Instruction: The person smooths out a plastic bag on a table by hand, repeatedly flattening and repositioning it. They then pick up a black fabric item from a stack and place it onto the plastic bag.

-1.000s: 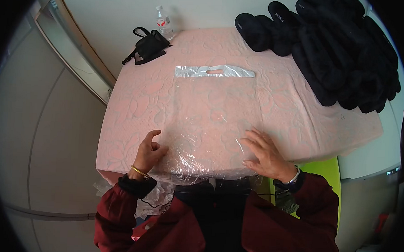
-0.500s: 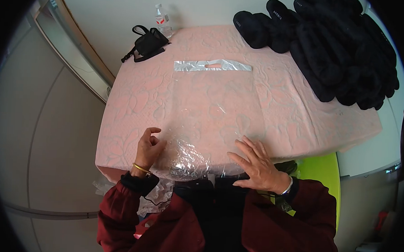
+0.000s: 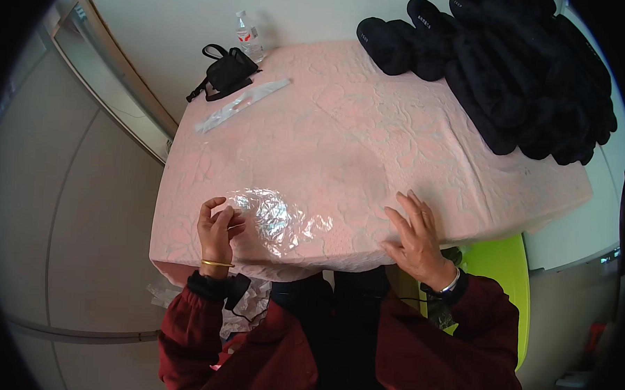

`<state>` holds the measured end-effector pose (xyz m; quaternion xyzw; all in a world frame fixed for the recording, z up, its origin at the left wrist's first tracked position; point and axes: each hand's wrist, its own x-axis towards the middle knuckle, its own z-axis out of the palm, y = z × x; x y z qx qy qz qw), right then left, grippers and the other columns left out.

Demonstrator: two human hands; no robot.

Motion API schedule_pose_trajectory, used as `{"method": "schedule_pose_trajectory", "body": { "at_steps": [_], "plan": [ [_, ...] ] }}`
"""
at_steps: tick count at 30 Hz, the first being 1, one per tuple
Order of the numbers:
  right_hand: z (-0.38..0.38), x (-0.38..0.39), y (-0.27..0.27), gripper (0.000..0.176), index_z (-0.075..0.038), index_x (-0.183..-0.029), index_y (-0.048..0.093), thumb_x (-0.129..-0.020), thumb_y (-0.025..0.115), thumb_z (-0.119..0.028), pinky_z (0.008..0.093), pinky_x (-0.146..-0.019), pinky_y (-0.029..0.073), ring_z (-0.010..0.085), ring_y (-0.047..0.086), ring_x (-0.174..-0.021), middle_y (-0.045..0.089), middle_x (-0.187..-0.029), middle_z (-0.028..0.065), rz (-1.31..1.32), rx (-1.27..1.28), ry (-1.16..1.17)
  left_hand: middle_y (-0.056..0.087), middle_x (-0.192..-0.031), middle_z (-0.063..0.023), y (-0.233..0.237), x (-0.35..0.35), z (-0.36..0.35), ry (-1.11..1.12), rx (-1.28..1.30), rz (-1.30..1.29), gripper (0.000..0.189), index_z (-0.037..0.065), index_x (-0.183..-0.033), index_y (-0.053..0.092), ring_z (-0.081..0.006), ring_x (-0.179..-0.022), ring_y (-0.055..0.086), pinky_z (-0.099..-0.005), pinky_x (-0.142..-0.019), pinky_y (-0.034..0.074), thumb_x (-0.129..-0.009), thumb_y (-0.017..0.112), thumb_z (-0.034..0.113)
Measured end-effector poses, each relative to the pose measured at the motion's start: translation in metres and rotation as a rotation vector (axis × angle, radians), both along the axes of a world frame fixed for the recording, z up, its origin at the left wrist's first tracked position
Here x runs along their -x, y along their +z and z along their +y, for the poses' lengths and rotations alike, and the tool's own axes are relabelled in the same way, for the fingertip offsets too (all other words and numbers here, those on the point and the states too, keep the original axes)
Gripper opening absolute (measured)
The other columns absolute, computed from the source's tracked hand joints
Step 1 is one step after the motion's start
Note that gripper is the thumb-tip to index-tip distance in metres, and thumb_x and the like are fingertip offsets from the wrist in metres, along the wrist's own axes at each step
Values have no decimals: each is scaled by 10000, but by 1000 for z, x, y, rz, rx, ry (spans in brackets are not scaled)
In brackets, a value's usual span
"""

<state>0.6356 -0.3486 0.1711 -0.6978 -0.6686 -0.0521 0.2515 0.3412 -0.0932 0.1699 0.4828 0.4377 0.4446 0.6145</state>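
A clear plastic bag lies flat on the pink patterned cloth of the table, slanting up toward the left. Its white handle strip is at the upper left, close to a black pouch. By the bag's lower left edge is my left hand, with curled fingers that are apart and nothing visible between them. My right hand hovers or rests near the front edge, to the right of the bag, with fingers spread and holding nothing.
Black plush items are piled at the back right. A black pouch and a plastic bottle stand at the back left. Below the table's right front is a bright green surface. Crumpled clear plastic lies below the front edge.
The bag has turned, its handle strip swinging from the top middle to the upper left. My left hand has shifted slightly left, and my right hand has moved right and a little up.
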Motion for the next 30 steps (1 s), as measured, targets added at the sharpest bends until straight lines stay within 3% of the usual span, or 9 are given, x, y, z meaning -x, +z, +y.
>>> {"method": "schedule_pose_trajectory", "body": {
  "at_steps": [3, 4, 7, 11, 16, 20, 23, 28, 30],
  "plan": [
    [4, -6, 2, 630, -38, -1369, 503, -810, 789, -90, 434, -968, 481, 298, 565, -1184, 554, -1300, 173, 109, -187, -59, 689, -964, -55, -4, 5, -26, -45, 59, -41, 228, 75, -1188, 589, -131, -787, 678, -253, -613, 545, -961, 609, 77],
    [5, -4, 1, 630, -38, -1369, 503, -810, 789, -90, 434, -968, 481, 298, 565, -1184, 554, -1300, 173, 109, -191, -55, 695, -1007, -58, -6, 4, -37, -66, 89, -62, 226, 74, -1194, 598, -136, -817, 688, -255, -624, 554, -967, 597, 72],
    [4, 5, -9, 519, -17, -1352, 478, -897, 720, -83, 294, -697, 523, 150, 642, -836, 655, -1025, 119, 647, 48, 35, 666, -1215, -69, -6, -8, -83, -342, 46, -27, 386, 59, -1361, 549, -138, -844, 689, -238, -625, 542, -978, 595, 80],
    [12, 20, -10, 498, -18, -1385, 423, -962, 665, -118, 237, -562, 475, 73, 599, -658, 668, -896, 82, 784, -42, 74, 597, -1385, -65, -7, -29, -122, -678, -65, 6, 489, 37, -1461, 467, -97, -844, 669, -200, -617, 513, -995, 602, 97],
    [6, 13, -7, 475, -42, -1391, 403, -989, 632, -146, 250, -570, 496, 95, 615, -647, 677, -940, 96, 957, 121, 22, 599, -1388, -51, -6, -43, -117, -758, -21, 50, 491, 43, -1467, 464, -79, -839, 659, -196, -616, 500, -996, 599, 83],
    [-2, 21, 1, 403, -56, -1356, 424, -1008, 604, -153, 247, -577, 506, 107, 633, -670, 685, -943, 94, 1345, 165, -57, 615, -1363, -50, -14, -49, -115, -830, -36, 33, 507, 49, -1472, 458, -76, -821, 645, -202, -638, 509, -991, 612, 85],
    [5, 25, -14, 298, -46, -1262, 503, -997, 613, -127, 236, -578, 507, 111, 641, -678, 689, -968, 97, 1590, -138, -67, 631, -1349, -43, -31, -52, -115, -939, -136, -14, 489, 71, -1460, 478, -86, -847, 664, -183, -592, 473, -994, 621, 115],
    [2, 3, -35, 226, -39, -1196, 570, -977, 618, -68, 223, -585, 503, 95, 636, -685, 676, -1004, 77, 1429, -262, -77, 692, -1219, -63, -32, -42, -112, -829, -165, -21, 450, 56, -1408, 525, -86, -802, 659, -193, -586, 482, -975, 645, 88],
    [-4, -2, -32, 201, -35, -1166, 596, -967, 622, -50, 216, -573, 497, 84, 624, -670, 650, -972, 50, 1359, -261, -133, 713, -1023, -35, -23, -25, -105, -604, -197, 140, 453, 25, -1394, 525, -72, -719, 627, -217, -585, 495, -964, 659, 69]
  ]
}}
